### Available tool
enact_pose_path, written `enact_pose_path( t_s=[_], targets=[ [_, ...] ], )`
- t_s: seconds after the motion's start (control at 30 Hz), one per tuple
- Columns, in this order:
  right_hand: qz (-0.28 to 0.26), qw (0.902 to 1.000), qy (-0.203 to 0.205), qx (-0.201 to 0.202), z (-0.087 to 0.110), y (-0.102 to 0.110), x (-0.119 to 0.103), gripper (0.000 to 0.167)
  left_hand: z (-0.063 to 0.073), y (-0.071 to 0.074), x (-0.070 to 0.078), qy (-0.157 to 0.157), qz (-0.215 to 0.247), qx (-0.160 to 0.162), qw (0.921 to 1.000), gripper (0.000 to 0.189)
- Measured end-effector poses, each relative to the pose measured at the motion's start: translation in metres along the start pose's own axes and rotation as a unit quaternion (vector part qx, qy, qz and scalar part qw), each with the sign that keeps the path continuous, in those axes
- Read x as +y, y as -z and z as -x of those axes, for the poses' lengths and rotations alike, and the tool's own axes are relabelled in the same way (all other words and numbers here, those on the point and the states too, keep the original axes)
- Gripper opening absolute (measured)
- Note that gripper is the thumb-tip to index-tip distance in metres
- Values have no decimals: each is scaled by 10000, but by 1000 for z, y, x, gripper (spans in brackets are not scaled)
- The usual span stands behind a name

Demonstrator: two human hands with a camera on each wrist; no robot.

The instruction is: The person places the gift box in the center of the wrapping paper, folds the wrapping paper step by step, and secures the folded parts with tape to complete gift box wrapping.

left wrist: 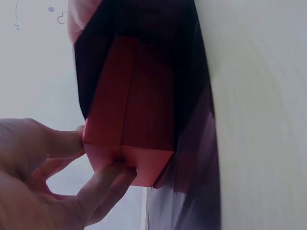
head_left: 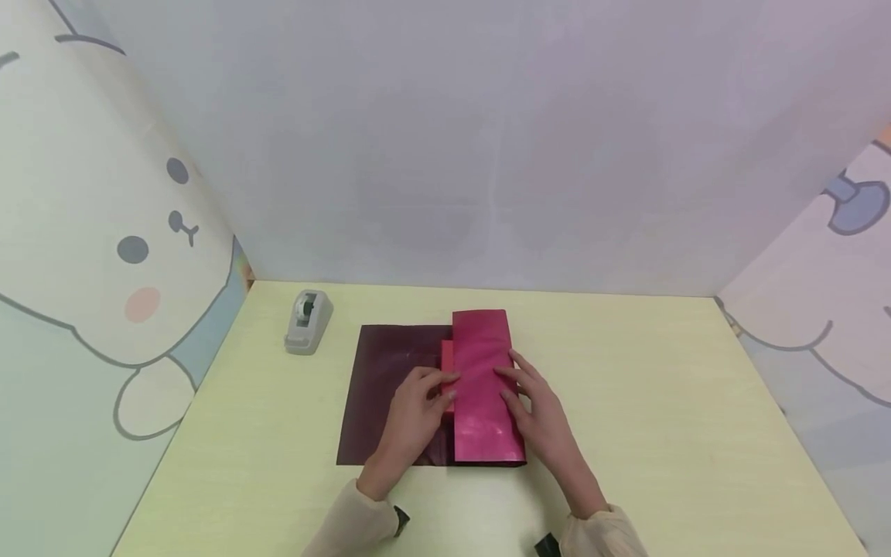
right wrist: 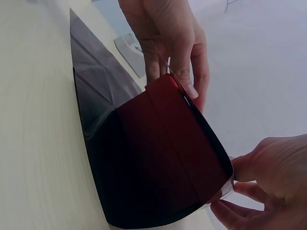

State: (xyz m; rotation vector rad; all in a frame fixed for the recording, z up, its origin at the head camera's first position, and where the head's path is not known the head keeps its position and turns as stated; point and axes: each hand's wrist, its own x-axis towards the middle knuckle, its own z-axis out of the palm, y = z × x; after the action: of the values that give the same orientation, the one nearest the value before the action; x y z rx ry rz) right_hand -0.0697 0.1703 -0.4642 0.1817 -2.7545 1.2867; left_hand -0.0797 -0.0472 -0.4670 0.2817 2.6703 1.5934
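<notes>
A pale yellow table (head_left: 668, 402) is enclosed by light walls (head_left: 418, 155), the side ones printed with large cartoon animals (head_left: 90, 193). In the head view, a grey tape dispenser (head_left: 308, 334) is placed near the table's back left corner. About midway between the table's left and right edges, a sheet (head_left: 390, 356) is laid, its dark purple face spread flat toward the left edge. Its right part is folded as a glossy magenta flap (head_left: 482, 410) over a red box (head_left: 447, 356), of which only a strip at the left is exposed. That exposed part is touched by the left hand (head_left: 415, 402); the flap's right side is touched by the right hand (head_left: 543, 410), its grip spread, with the fingertips set apart along the surface. A light sleeve (head_left: 351, 522) is worn on each arm.

In the left wrist view, the red box is enclosed by the bent sheet, one end facing out. That end is pinched in the left hand's grip, at its face and corner.

In the right wrist view, a darkened side of the box is framed by the curved sheet. The outer bend is touched by the right hand's fingers.
</notes>
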Motion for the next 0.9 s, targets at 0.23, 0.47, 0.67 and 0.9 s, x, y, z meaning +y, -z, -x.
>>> enact_pose_path(
  t_s=[0.23,0.47,0.67,0.9],
  targets=[
    [-3,9999,-96,-41,0,-1,-1,40,1,-1,-3,-144,-300,184,9993,28],
    [80,9999,-82,-16,0,-1,-2,40,0,-1,-7,-179,-416,-16,9990,27],
    [98,9999,-29,36,0,-2,-2,40,0,1,-8,-119,-437,-96,9989,29],
    [117,9999,1,-7,-1,-2,-1,39,0,1,-9,-83,-447,-78,9989,29]
  ],
)
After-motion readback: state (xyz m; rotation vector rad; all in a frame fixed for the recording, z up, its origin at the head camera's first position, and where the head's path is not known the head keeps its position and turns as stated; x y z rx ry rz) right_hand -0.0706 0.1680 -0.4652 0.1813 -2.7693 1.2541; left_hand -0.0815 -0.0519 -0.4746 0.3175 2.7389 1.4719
